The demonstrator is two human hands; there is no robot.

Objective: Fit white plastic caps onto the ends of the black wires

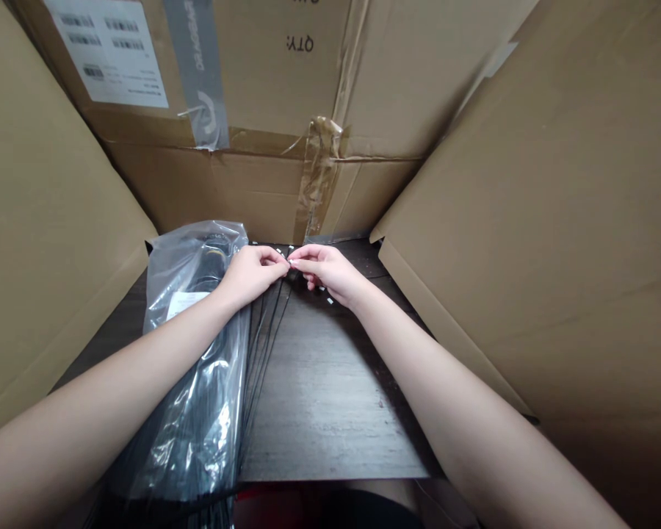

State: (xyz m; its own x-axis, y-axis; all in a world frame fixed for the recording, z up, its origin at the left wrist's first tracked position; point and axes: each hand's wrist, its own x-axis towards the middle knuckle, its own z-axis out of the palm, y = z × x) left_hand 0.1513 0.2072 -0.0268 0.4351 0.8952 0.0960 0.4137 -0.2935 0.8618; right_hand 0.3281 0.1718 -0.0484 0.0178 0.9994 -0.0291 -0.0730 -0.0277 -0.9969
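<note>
My left hand (253,272) is closed in a pinch on the upper end of a thin black cable (282,312). Fingertip to fingertip with it, my right hand (331,270) pinches a tiny white piece (291,261) at that cable end. Whether the piece is on the cable or only touching it, I cannot tell. Several more black cables run down the table from under my left hand. Small white pieces (330,300) lie near my right hand, and others sit just beyond the fingertips. A clear plastic bag (214,404) of black cables lies under my left forearm.
Cardboard boxes close in the dark wooden table (330,419): a taped, labelled box (253,176) at the back, a cardboard panel (49,220) on the left and another panel (556,220) on the right. The table's front edge is at the bottom.
</note>
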